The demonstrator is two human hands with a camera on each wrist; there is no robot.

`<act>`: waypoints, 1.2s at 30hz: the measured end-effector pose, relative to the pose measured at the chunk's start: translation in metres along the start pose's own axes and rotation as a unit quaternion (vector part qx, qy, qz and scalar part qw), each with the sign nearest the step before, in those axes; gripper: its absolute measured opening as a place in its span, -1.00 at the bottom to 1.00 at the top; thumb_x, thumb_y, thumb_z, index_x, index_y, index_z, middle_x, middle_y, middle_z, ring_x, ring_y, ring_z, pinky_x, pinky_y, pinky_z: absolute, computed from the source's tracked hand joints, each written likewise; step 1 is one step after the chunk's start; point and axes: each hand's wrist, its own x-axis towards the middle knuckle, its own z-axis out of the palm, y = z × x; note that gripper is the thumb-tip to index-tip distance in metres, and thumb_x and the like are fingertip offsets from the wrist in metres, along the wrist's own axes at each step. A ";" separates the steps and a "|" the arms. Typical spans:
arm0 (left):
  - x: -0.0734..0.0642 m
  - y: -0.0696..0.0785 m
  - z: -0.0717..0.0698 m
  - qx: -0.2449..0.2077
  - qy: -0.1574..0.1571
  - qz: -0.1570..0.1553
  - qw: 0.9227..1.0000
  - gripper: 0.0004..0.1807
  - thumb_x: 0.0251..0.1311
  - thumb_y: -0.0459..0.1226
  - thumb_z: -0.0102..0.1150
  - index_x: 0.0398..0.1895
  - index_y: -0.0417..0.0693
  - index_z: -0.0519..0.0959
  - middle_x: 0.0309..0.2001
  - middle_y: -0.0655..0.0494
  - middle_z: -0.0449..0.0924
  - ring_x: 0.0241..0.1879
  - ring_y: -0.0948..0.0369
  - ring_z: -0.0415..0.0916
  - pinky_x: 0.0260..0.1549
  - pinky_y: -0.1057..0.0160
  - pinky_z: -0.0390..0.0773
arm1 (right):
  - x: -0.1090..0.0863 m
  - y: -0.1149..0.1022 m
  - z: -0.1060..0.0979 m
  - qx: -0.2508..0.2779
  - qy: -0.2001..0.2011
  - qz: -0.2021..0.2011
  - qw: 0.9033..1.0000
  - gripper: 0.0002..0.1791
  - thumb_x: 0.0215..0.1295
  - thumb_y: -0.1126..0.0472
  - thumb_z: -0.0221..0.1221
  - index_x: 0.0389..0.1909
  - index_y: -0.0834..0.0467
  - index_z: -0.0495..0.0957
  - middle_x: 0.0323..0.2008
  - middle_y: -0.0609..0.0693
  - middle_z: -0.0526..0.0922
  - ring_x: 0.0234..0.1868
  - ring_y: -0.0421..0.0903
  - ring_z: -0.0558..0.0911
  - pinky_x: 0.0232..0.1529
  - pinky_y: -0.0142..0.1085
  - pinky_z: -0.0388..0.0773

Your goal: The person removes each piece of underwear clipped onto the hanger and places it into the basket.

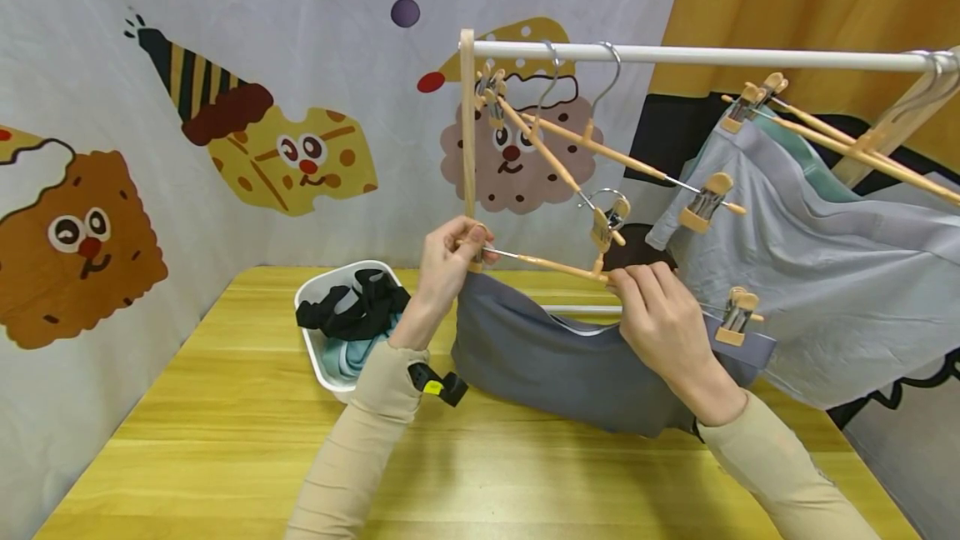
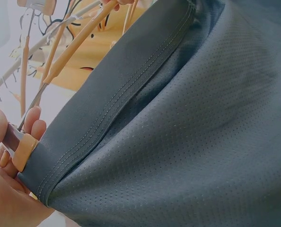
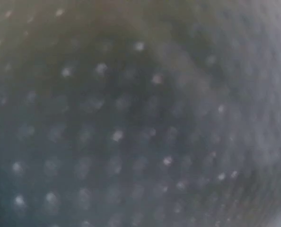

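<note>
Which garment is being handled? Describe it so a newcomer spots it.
Find the white-railed rack. Below its left end, the left hand and right hand hold a hanger. The garment under that hanger is dark grey, unlike the pale grey garment hanging farther right.

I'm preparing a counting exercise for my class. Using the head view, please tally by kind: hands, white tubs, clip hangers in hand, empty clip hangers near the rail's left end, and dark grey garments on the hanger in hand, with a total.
Hands (left hand, right hand): 2
White tub: 1
Clip hanger in hand: 1
Empty clip hangers: 2
Dark grey garment: 1
Total: 7
</note>
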 end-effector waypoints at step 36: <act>-0.005 0.002 -0.013 0.045 -0.050 0.012 0.998 -0.69 0.42 -0.22 -0.09 -0.17 -0.33 0.54 -0.45 0.05 0.66 -0.38 0.33 0.60 -0.25 0.25 0.56 | 0.001 -0.002 0.004 0.010 -0.020 -0.004 1.000 -0.78 0.40 0.38 -0.02 -0.37 0.42 0.52 -0.46 0.25 0.53 -0.52 0.11 0.42 -0.57 -0.18 0.38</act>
